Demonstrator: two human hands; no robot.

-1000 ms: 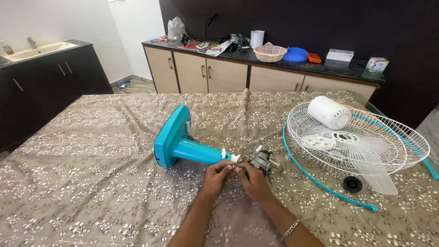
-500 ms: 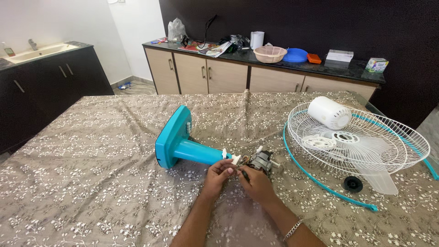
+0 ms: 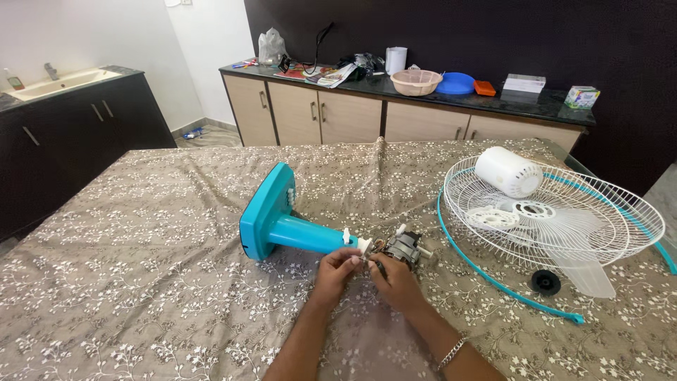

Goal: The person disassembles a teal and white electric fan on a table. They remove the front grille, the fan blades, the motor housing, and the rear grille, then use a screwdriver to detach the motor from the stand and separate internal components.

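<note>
Little has changed over the last second: my hands stay put, only the fingers shift a touch, so I judge the fiddly work goes on. My left hand (image 3: 337,270) and right hand (image 3: 392,280) pinch together at the motor (image 3: 402,248), which lies just ahead of them, grey with copper windings, joined to the teal stand (image 3: 282,224).

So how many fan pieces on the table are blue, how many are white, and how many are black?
Blue: 2, the stand and the rim ring
White: 4, the wire guard, motor cover, round plate and see-through blade
Black: 1, the round cap
Total: 7
</note>
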